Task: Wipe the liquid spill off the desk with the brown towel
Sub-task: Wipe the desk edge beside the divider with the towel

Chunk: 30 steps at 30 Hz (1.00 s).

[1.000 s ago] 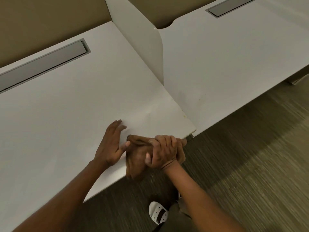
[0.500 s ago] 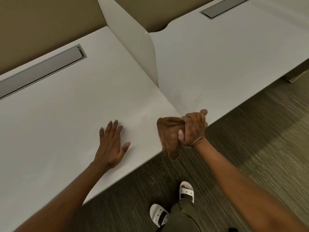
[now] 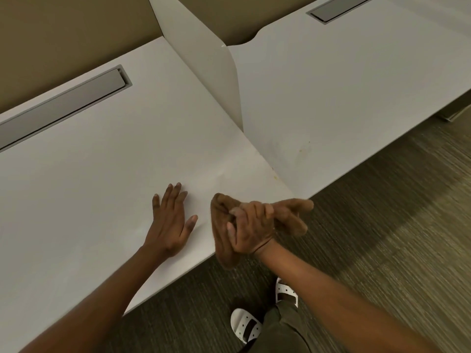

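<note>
My right hand [image 3: 251,229] grips the bunched brown towel [image 3: 221,240] at the front edge of the white desk [image 3: 107,174], near its right corner. Part of the towel lies on the desk top and part hangs over the edge; another end sticks out to the right over the floor. My left hand [image 3: 169,220] lies flat on the desk, fingers spread, a short way left of the towel and apart from it. No clear puddle shows on the desk; a few faint yellowish specks [image 3: 275,177] sit near the seam at the right corner.
An upright white divider panel [image 3: 204,64] separates this desk from a second white desk [image 3: 344,98] to the right. Grey cable trays [image 3: 61,108] run along the back of both desks. Carpet [image 3: 382,225] and my white sandals [image 3: 244,324] lie below the edge.
My right hand has carried the towel along the front edge, right toward the corner and then back left a little. My left hand has stayed flat on the desk.
</note>
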{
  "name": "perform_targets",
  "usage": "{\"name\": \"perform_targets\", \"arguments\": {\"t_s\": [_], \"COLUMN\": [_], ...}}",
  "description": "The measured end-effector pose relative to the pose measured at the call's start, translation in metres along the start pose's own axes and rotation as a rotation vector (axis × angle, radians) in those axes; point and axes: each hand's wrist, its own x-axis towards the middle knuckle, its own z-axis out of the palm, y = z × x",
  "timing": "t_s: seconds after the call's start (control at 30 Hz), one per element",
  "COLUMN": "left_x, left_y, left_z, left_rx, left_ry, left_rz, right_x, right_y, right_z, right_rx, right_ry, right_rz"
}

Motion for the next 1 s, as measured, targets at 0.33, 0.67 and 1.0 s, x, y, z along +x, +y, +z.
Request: {"name": "perform_targets", "arguments": {"t_s": [0.33, 0.67, 1.0], "left_x": [-0.002, -0.001, -0.001], "left_y": [-0.003, -0.001, -0.002], "left_z": [-0.001, -0.004, -0.001], "left_rx": [-0.14, -0.052, 0.073], "left_ry": [0.054, -0.005, -0.048], "left_rz": [0.027, 0.01, 0.006], "right_x": [-0.018, -0.012, 0.037], "right_y": [-0.08, -0.024, 0.081], "right_z": [0.007, 0.005, -0.038], "right_rx": [0.041, 0.028, -0.101], "right_ry": [-0.068, -0.077, -0.437], "right_rz": [-0.097, -0.14, -0.013]}}
